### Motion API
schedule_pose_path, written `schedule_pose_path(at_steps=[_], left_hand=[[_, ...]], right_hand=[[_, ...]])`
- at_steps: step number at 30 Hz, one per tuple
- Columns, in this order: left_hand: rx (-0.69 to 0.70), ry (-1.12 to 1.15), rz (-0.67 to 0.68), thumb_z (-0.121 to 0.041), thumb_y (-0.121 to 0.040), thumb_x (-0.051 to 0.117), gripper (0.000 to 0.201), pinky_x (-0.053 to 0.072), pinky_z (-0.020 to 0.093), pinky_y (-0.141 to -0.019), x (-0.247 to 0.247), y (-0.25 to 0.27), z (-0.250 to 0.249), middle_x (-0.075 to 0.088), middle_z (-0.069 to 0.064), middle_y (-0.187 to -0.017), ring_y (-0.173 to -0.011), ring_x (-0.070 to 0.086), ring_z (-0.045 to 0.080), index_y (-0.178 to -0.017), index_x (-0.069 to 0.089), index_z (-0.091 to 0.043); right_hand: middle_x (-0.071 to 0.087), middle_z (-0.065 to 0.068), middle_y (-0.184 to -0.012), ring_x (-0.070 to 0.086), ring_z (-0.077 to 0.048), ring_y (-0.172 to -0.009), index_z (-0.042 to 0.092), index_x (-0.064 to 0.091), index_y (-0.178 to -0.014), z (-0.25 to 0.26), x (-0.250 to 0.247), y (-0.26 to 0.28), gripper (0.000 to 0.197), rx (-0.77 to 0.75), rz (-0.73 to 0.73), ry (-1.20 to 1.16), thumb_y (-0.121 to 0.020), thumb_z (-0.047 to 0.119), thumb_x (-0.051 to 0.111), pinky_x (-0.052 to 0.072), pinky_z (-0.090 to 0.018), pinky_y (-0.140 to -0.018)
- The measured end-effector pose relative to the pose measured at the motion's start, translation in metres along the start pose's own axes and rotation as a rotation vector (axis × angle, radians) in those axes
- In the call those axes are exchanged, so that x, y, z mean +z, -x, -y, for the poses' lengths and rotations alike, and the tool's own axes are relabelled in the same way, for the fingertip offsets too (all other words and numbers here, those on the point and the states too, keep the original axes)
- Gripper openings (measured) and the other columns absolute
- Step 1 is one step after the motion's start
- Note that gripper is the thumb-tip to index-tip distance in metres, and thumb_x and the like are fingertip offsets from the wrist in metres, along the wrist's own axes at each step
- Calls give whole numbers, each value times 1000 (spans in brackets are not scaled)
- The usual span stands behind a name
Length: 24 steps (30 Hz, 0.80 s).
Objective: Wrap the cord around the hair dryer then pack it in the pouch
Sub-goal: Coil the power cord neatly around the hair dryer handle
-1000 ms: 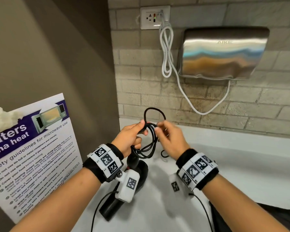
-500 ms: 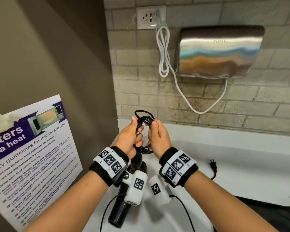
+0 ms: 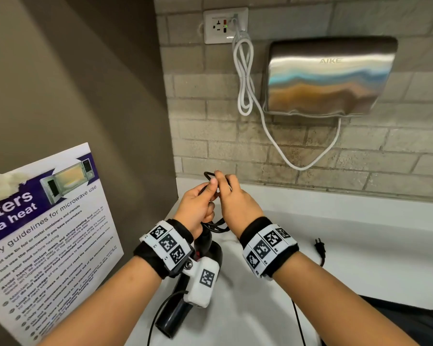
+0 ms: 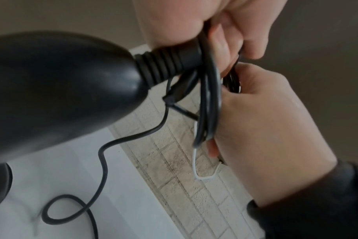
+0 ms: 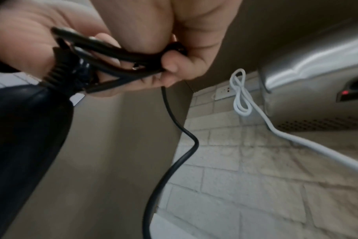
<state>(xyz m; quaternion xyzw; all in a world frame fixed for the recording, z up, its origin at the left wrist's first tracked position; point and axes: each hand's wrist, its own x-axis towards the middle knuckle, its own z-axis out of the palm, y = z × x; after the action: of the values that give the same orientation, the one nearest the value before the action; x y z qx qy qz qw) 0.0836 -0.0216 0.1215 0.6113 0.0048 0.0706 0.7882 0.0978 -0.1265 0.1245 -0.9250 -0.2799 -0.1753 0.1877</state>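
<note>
Black cord (image 3: 211,179) sat pinched in folded loops between my left hand (image 3: 195,208) and right hand (image 3: 231,199), at the hair dryer (image 3: 185,303) handle's end. A second earlier the loops hung wider; gathered now, with slack and plug (image 3: 320,245) still on the counter (image 3: 360,258).

One black hair dryer (image 3: 205,248), one black cord (image 5: 170,161), one wall hand dryer (image 3: 328,76), one outlet (image 3: 224,24), one microwave poster (image 3: 48,233), two hands.

Hair dryer (image 3: 175,318) body half hidden under left wristband; pouch (image 3: 410,323) cropped.
</note>
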Motion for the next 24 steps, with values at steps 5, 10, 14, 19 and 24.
schedule_pose_path(at_steps=[5,10,14,19,24], left_hand=[[43,45,96,-5,-93,44,12,22,13,-33,-1,5,5,35,-3,-56,-31,23,0,-93,55,-8],[58,92,159,-3,-94,37,19,32,13,-40,-4,8,8,43,1,-72,-36,29,0,-98,55,-8],[101,49,113,-12,-96,38,23,49,18,-55,-1,7,9,47,-2,-72,-46,44,3,-108,57,-8],[124,53,-3,-16,-95,42,24,39,16,-42,2,7,11,51,-9,-65,-37,32,2,-112,59,-14],[144,92,-83,-18,-96,40,21,26,13,-33,2,6,10,37,-11,-48,-33,23,0,-105,59,-16]], right_hand=[[41,-12,-133,59,-37,-95,13,20,-142,-9,-1,-1,51,62,33,58,-93,5,31,44,-38,-74],[58,-21,-113,59,-39,-96,6,42,-125,-14,-6,2,33,102,-7,-106,-94,10,32,47,-40,-78],[61,-23,-96,59,-39,-86,1,46,-107,-13,-9,3,23,98,-57,-156,-95,14,32,42,-37,-67],[62,-22,-90,59,-38,-81,2,46,-102,-12,-2,5,21,93,-119,-180,-96,18,34,34,-32,-61],[67,-12,-100,63,-30,-92,9,46,-124,-7,10,13,35,157,-272,-462,-92,24,48,46,-30,-77]])
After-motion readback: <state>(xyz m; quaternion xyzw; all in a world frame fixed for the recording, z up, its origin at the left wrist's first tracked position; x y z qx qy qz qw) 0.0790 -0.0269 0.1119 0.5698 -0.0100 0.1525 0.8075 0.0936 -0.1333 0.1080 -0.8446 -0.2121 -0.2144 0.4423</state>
